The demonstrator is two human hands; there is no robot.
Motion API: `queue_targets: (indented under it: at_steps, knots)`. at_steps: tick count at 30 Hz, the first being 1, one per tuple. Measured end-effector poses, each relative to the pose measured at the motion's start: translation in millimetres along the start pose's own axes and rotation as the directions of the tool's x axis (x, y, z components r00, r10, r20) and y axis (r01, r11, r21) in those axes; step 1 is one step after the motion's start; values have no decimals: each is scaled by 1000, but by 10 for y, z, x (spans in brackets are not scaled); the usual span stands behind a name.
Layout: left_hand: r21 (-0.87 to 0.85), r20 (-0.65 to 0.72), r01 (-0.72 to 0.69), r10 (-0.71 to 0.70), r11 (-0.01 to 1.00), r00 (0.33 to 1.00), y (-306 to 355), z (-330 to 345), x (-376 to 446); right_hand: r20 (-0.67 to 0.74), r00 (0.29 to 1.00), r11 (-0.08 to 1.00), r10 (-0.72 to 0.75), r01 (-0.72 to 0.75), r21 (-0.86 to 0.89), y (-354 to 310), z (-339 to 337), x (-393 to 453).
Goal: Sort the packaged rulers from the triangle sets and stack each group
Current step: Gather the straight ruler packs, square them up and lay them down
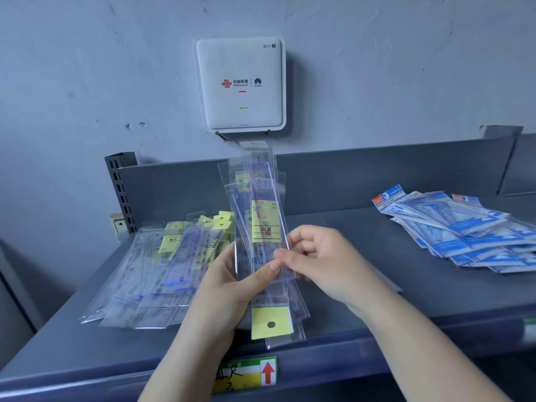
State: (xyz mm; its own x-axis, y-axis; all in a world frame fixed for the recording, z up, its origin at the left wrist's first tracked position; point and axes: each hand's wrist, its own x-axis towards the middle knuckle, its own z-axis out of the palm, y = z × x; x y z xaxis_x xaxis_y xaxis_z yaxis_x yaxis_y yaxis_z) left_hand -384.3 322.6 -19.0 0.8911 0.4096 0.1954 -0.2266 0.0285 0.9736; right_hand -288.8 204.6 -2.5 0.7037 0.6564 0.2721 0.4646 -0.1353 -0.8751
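Observation:
I hold a bunch of several packaged rulers upright above the middle of the grey shelf. They are clear sleeves with yellow labels. My left hand grips the bunch from the left, thumb across the front. My right hand pinches its right edge with curled fingers. A spread pile of more packaged rulers lies on the shelf at the left. The blue-and-white triangle sets lie fanned out at the right.
The shelf has a raised back panel and a perforated upright post at its back left. A white WiFi router hangs on the wall above. A green-and-yellow price tag with a red arrow sits on the front edge.

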Motion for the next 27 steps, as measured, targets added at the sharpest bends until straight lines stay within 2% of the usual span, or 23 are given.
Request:
queue_targets:
  at_steps: [5,8,11,12,14,15,16,17,18,20,22,24,27]
  knots:
    - [-11,17,-1,1,1000,1000,-27,-17,23,-138,990,985,23,1,174,95,-81,38]
    - [-4,5,4,-4,1000,1000,-51,-35,48,-291,957,986,18,31,163,165,-296,26]
    - [-6,2,13,-13,1000,1000,-57,-38,60,-332,940,981,82,-135,-140,297,-588,-13]
    - [-4,2,11,-11,1000,1000,-60,-36,62,-304,943,936,131,-219,-276,353,-667,-24]
    - [12,0,1,-1,1000,1000,-55,-30,58,-264,932,779,249,-355,-517,424,-730,-39]
    - [19,-2,-6,6,1000,1000,-54,-25,56,-269,924,707,272,-381,-596,441,-728,-45]
    - [23,-6,-13,14,1000,1000,-57,-23,57,-288,927,684,240,-372,-628,435,-714,-46]
    - [22,-10,-18,19,1000,1000,-56,-24,55,-303,938,715,168,-327,-617,406,-685,-49]
    - [21,-11,-23,23,1000,1000,-55,-25,54,-309,947,800,94,-256,-542,351,-640,-58]
    - [25,-10,-31,31,999,999,-51,-27,47,-238,969,965,60,-117,-234,184,-471,-77]
    - [30,-5,-34,34,999,999,-45,-23,35,-108,991,997,75,-76,-2,22,-256,-71]
    - [44,2,-47,47,998,999,-33,-12,21,-57,997,999,46,-45,4,-54,-82,-18]
    - [52,8,-52,52,997,999,-1,11,-14,-67,997,999,34,-34,4,-104,38,82]
